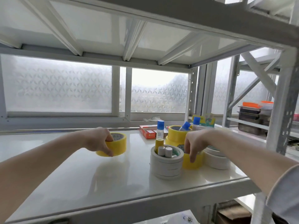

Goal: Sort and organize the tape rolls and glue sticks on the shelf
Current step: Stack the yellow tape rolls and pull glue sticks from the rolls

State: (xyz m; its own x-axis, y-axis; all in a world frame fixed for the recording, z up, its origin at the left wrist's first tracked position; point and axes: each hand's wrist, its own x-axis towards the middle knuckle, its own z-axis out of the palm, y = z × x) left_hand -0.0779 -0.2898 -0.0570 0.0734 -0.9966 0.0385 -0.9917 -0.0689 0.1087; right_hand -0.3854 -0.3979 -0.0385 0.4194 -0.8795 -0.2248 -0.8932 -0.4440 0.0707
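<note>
White shelf [80,175] with sorting under way. The left hand [98,140] grips a yellow tape roll [115,145] resting left of the white tape stack [166,165] (three glue sticks stand in its core). The right hand [196,143] clasps a second yellow roll [192,162] touching the stack's right side. Behind the stack stand blue-capped glue bottles [160,129] and stacked yellow rolls [177,135].

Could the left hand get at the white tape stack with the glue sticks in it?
Probably yes: bare shelf lies between the left hand and the white tape stack, though it grips a yellow roll now.
</note>
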